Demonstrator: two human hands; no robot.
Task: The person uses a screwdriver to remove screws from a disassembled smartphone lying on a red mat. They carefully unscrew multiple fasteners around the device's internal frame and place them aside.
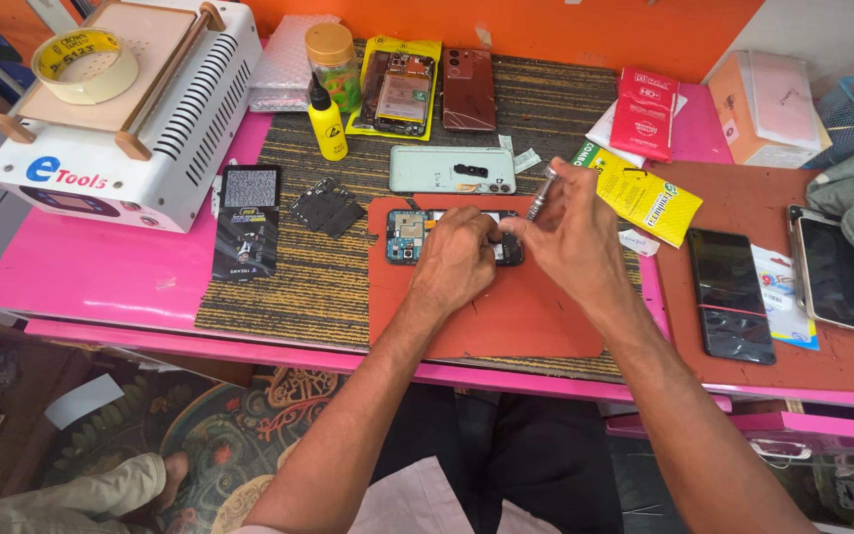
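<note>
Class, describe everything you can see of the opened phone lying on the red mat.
The opened phone lies flat and lengthwise on the red mat, back cover off, showing a blue-green circuit board at its left end. The left hand presses on its middle; the right hand holds a metal screwdriver at its right end.

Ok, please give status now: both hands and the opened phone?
Left hand pressing on opened phone. Right hand holds screwdriver over it. Phone lies on red mat. Nothing in the way.
</note>
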